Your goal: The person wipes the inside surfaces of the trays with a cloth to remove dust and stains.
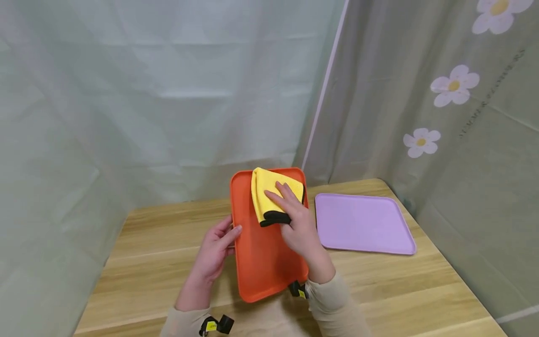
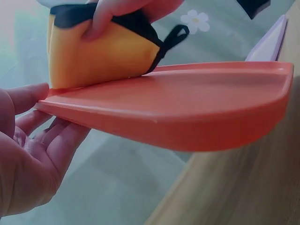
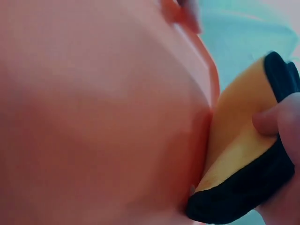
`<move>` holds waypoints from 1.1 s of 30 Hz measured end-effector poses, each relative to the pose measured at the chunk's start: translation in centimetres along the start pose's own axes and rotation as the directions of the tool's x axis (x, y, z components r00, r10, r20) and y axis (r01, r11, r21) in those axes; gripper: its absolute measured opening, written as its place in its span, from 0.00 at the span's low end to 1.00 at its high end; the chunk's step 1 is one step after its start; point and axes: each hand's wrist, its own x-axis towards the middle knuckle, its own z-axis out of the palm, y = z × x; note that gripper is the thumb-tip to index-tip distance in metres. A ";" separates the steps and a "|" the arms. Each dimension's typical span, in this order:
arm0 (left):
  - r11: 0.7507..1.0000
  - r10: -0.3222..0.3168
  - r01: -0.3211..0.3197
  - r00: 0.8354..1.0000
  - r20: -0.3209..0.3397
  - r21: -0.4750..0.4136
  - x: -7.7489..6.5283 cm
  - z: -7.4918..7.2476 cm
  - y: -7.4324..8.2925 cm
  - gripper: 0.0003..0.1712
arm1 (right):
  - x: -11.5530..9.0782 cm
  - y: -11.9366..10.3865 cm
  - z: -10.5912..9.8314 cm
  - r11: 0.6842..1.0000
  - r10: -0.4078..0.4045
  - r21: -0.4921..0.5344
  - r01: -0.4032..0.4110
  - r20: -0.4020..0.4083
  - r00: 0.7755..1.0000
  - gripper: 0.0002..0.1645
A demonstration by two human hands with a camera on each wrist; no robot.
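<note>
An orange tray [image 1: 269, 262] is held tilted above the wooden table. My left hand [image 1: 214, 245] grips its left edge, thumb over the rim and fingers underneath, as the left wrist view shows. On the upper part of the tray lies a folded yellow cloth [image 1: 265, 192] with black edging. My right hand [image 1: 296, 224] presses this cloth against the tray, its fingers spread over the top. In the right wrist view the thumb [image 3: 269, 122] bears on the cloth's near side, so the cloth sits between thumb and fingers. A black loop [image 2: 177, 37] hangs off one corner.
A purple tray [image 1: 362, 222] lies flat on the wooden table [image 1: 160, 252], to the right of the orange one. Pale curtains [image 1: 168, 93] enclose the table at the back and both sides, with printed white flowers [image 1: 454, 85] at right.
</note>
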 end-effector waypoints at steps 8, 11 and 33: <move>0.999 0.027 -0.028 0.999 0.032 0.028 -0.6 0.1 0.3 0.28 | -0.2 -0.6 0.3 0.978 -0.174 -0.092 0.186 0.119 0.977 0.55; 0.998 0.053 -0.056 0.996 0.068 0.035 -0.8 0.3 0.3 0.27 | -0.1 -1.0 0.1 0.964 -0.221 -0.114 0.239 0.146 0.964 0.56; 0.974 0.129 -0.157 0.977 0.167 0.166 -1.3 0.8 1.0 0.30 | -0.2 -2.1 0.2 0.933 -0.170 -0.278 0.227 0.215 0.962 0.67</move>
